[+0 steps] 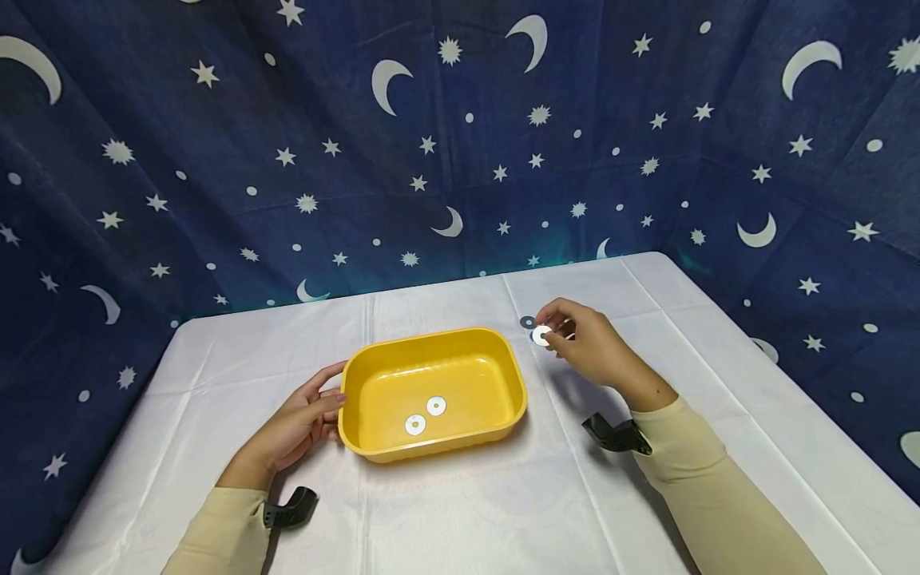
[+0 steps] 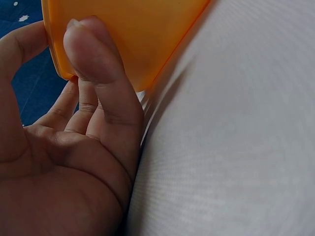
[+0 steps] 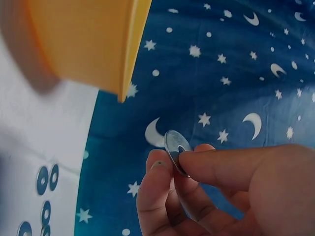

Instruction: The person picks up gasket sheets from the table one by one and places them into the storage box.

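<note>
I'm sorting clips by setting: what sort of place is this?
Probably a makeshift filming setup: a star-patterned cloth hangs behind a white-covered table, and black devices sit at both wrists.

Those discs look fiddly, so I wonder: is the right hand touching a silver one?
Touching. The right wrist view shows the right hand pinching a silver disc between thumb and fingertip.

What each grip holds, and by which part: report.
Right grip: a metal washer, pinched across its flat faces. Left grip: the yellow tray, by its left end.
</note>
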The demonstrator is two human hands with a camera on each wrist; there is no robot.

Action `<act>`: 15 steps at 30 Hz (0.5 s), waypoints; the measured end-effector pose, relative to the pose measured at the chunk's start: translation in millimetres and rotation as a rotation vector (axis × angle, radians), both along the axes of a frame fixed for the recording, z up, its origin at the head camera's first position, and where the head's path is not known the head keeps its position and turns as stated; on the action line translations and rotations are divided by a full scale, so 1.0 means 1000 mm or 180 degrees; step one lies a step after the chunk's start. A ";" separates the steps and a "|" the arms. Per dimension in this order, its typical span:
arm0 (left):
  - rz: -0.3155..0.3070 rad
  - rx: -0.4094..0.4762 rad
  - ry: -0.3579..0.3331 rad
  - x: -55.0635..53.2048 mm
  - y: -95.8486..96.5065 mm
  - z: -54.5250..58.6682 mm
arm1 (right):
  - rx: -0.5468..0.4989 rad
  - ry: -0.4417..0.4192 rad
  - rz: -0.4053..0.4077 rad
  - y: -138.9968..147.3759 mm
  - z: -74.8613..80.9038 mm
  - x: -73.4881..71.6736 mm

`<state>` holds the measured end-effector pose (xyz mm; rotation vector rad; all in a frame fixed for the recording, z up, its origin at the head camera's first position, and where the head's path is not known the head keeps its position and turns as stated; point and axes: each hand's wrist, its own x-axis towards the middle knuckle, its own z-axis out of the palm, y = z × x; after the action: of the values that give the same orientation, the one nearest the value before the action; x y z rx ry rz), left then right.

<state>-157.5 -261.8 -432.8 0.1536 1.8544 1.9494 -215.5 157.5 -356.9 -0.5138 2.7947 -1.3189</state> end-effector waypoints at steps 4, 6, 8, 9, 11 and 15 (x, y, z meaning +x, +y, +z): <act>0.0001 -0.0003 -0.0006 0.000 0.000 0.000 | -0.0042 0.0019 0.0062 -0.006 0.002 0.006; 0.0007 -0.0012 -0.0003 0.000 0.000 0.000 | -0.0044 0.0053 0.0096 -0.010 0.003 0.008; 0.0010 -0.0022 0.0003 0.000 0.000 0.000 | -0.0045 0.0076 0.0128 -0.013 0.002 0.010; 0.0015 -0.0031 0.0004 0.000 0.000 0.000 | -0.0043 0.0082 0.0137 -0.015 0.001 0.011; 0.0016 -0.0035 0.0004 -0.001 0.000 0.000 | -0.0040 0.0079 0.0164 -0.019 0.000 0.013; 0.0022 -0.0042 -0.0007 0.000 0.000 0.000 | -0.0037 0.0085 0.0250 -0.028 -0.003 0.018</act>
<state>-157.8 -261.4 -433.0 0.1411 1.8685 1.9408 -197.9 129.6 -359.8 -0.6393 2.7584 -1.3233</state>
